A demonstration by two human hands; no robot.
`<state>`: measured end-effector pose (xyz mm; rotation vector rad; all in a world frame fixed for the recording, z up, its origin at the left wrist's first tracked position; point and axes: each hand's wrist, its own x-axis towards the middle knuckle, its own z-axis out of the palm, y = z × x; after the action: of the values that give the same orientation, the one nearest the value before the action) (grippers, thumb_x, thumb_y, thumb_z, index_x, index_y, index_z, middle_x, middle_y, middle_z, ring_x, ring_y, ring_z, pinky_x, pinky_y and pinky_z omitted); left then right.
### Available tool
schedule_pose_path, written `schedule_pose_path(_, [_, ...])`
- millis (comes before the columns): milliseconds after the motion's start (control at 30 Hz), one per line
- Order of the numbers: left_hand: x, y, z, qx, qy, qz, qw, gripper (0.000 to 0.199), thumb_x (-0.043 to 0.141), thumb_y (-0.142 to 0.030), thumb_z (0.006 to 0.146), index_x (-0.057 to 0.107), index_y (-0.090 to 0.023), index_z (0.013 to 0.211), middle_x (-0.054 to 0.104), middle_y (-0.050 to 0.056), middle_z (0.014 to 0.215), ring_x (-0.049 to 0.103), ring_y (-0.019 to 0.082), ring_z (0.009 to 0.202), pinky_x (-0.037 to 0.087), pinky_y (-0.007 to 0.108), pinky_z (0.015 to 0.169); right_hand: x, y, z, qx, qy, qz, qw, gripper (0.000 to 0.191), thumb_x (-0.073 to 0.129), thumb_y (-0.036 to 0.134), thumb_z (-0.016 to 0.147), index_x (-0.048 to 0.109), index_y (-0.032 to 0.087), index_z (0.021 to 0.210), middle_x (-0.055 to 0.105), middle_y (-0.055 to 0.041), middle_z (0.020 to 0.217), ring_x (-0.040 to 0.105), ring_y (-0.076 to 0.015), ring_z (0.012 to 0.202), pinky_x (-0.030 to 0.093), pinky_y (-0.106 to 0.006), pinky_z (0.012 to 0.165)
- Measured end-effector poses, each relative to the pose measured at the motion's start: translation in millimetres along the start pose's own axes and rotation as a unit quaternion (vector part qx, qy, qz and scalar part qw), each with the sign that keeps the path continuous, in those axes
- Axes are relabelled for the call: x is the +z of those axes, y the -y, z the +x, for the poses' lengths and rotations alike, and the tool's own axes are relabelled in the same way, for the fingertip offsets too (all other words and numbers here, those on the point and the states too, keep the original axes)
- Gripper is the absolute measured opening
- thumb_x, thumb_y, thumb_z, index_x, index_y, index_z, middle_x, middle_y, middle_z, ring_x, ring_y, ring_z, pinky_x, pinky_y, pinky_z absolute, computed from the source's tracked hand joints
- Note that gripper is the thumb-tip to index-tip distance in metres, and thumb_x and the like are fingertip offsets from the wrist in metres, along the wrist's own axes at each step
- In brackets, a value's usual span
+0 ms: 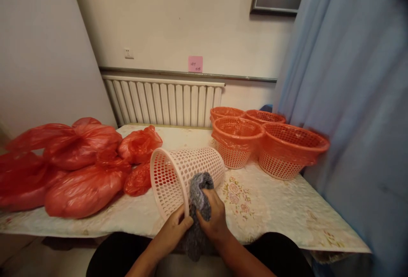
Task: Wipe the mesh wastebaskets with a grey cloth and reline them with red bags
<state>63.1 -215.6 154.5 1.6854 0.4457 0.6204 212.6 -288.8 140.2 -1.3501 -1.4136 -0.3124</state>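
A pale pink perforated plastic wastebasket lies on its side at the table's near edge, its open mouth facing left. My left hand grips the rim at the lower front, thumb outside. In my right hand is a bunched grey cloth, pressed against the basket's outer wall just right of the rim. Part of the cloth hangs down below my hands over the table edge. The fingers of my left hand inside the basket are partly hidden.
Several filled red plastic bags sit on the left of the table. At the back right stand several wastebaskets lined with red bags. A flowered cloth covers the table. A radiator is behind it, and a blue curtain hangs at right.
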Motion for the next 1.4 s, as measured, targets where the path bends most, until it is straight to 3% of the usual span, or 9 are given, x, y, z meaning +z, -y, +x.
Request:
schedule_pose_path(267, [3.3, -4.1, -1.6, -0.007, 0.020, 0.026, 0.999, 0.049, 0.057, -0.046, 0.083, 0.061, -0.018, 0.124, 0.064, 0.007, 0.125, 0.054, 0.029, 0.118, 0.033, 0.041, 0.109, 1.9, -47.5, 15.4, 0.279, -0.095, -0.037, 0.955, 0.030, 0.052, 0.030, 0.081, 0.062, 0.016, 0.104, 0.068, -0.0109, 0.100, 0.063, -0.0248, 0.091, 0.050, -0.039, 0.083])
schedule_pose_path(500, [20.9, -26.7, 8.9, 0.033, 0.015, 0.029, 0.999, 0.043, 0.053, -0.041, 0.087, 0.060, -0.020, 0.124, 0.065, 0.006, 0.124, 0.056, 0.027, 0.115, 0.037, 0.037, 0.105, -10.2, -24.2, 18.7, 0.166, -0.049, 0.047, 0.984, 0.033, 0.056, 0.025, 0.078, 0.059, 0.017, 0.110, 0.068, -0.0076, 0.100, 0.063, -0.0207, 0.089, 0.050, -0.033, 0.081])
schedule_pose_path(567, [16.1, -27.1, 7.9, 0.056, -0.042, 0.095, 0.993, 0.039, 0.053, -0.038, 0.086, 0.063, -0.019, 0.119, 0.067, 0.007, 0.119, 0.058, 0.027, 0.112, 0.042, 0.037, 0.101, -16.8, -27.9, 21.8, 0.173, -0.049, 0.046, 0.983, 0.033, 0.057, 0.026, 0.077, 0.061, 0.016, 0.109, 0.068, -0.0078, 0.100, 0.063, -0.0213, 0.089, 0.050, -0.033, 0.082])
schedule_pose_path(667, [-8.3, -28.3, 11.2, 0.109, -0.201, 0.214, 0.950, 0.044, 0.053, -0.034, 0.086, 0.054, -0.017, 0.127, 0.062, 0.012, 0.124, 0.059, 0.028, 0.111, 0.044, 0.040, 0.098, -26.2, -38.9, 27.6, 0.223, -0.073, 0.042, 0.971, 0.031, 0.056, 0.030, 0.078, 0.063, 0.016, 0.104, 0.069, -0.0081, 0.095, 0.063, -0.0215, 0.084, 0.050, -0.033, 0.077])
schedule_pose_path(767, [-49.1, -35.7, 28.2, 0.201, -0.319, 0.363, 0.852, 0.054, 0.051, -0.031, 0.088, 0.039, -0.015, 0.138, 0.050, 0.017, 0.137, 0.046, 0.030, 0.127, 0.036, 0.047, 0.106, -33.2, -47.3, 33.0, 0.254, -0.094, 0.046, 0.961, 0.031, 0.056, 0.033, 0.078, 0.064, 0.016, 0.103, 0.070, -0.0073, 0.091, 0.063, -0.0210, 0.080, 0.050, -0.031, 0.074])
schedule_pose_path(900, [-101.4, -55.3, 64.5, 0.228, -0.306, 0.542, 0.749, 0.052, 0.051, -0.028, 0.088, 0.037, -0.011, 0.136, 0.042, 0.020, 0.141, 0.034, 0.034, 0.135, 0.032, 0.052, 0.107, -37.6, -50.6, 37.4, 0.263, -0.101, 0.059, 0.958, 0.035, 0.056, 0.034, 0.077, 0.063, 0.015, 0.105, 0.070, -0.0090, 0.096, 0.063, -0.0223, 0.085, 0.049, -0.032, 0.076])
schedule_pose_path(1100, [-116.9, -90.6, 83.4, 0.180, -0.143, 0.663, 0.712, 0.026, 0.040, -0.032, 0.095, 0.061, -0.017, 0.090, 0.061, 0.006, 0.088, 0.058, 0.020, 0.083, 0.044, 0.030, 0.070, -44.2, -56.2, 37.4, 0.291, -0.113, 0.090, 0.946, 0.040, 0.060, 0.037, 0.074, 0.064, 0.014, 0.106, 0.070, -0.0092, 0.097, 0.063, -0.0227, 0.087, 0.048, -0.034, 0.080])
schedule_pose_path(1267, [-97.8, -96.8, 63.9, 0.170, -0.186, 0.668, 0.700, 0.029, 0.038, -0.036, 0.096, 0.057, -0.018, 0.085, 0.058, 0.004, 0.081, 0.056, 0.017, 0.075, 0.035, 0.026, 0.059, -70.8, -61.4, 31.5, 0.340, -0.210, 0.022, 0.916, 0.042, 0.063, 0.043, 0.070, 0.064, 0.014, 0.100, 0.069, -0.0091, 0.091, 0.061, -0.0228, 0.081, 0.046, -0.033, 0.075])
schedule_pose_path(1400, [-86.4, -91.0, 49.7, 0.163, -0.220, 0.650, 0.708, 0.027, 0.039, -0.033, 0.096, 0.053, -0.020, 0.077, 0.057, 0.002, 0.075, 0.055, 0.016, 0.070, 0.032, 0.027, 0.057, -98.4, -52.1, 33.5, 0.286, -0.304, -0.111, 0.902, 0.038, 0.062, 0.042, 0.074, 0.064, 0.014, 0.099, 0.067, -0.0080, 0.086, 0.059, -0.0225, 0.078, 0.044, -0.033, 0.073])
